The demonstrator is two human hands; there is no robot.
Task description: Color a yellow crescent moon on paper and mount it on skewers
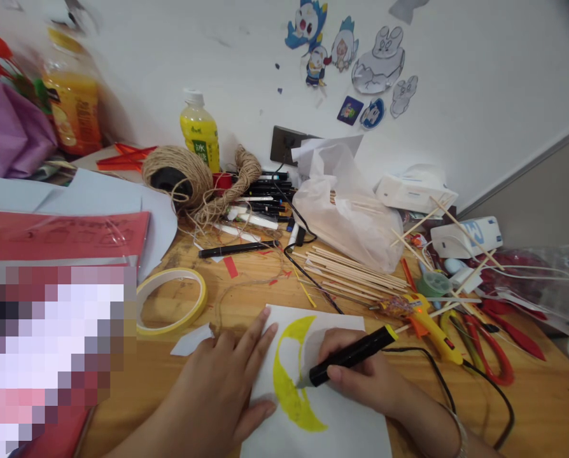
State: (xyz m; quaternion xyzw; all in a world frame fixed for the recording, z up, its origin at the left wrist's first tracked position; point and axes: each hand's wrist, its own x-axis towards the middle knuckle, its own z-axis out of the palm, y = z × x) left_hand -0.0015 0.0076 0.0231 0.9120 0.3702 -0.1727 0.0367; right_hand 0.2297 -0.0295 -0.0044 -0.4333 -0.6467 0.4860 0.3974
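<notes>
A sheet of white paper (346, 423) lies on the wooden table, with a crescent moon (289, 407) on it partly coloured yellow. An uncoloured white patch shows in the crescent's upper middle. Fingers spread, my left hand (227, 375) rests flat across the paper's left edge. My right hand (361, 375) grips a black marker (351, 356) with a yellow end; its tip is at the crescent's inner edge. A small white paper scrap (189, 340) sits beside my left hand, near a roll of yellow-rimmed tape (201, 299).
A yellow glue gun (432, 331) with its black cord and red-handled scissors (497, 356) lie at right. Wooden sticks (356, 270), a plastic bag (346, 216), twine (184, 172), pens and bottles (201, 130) crowd the back. Red packs (65, 235) cover the left.
</notes>
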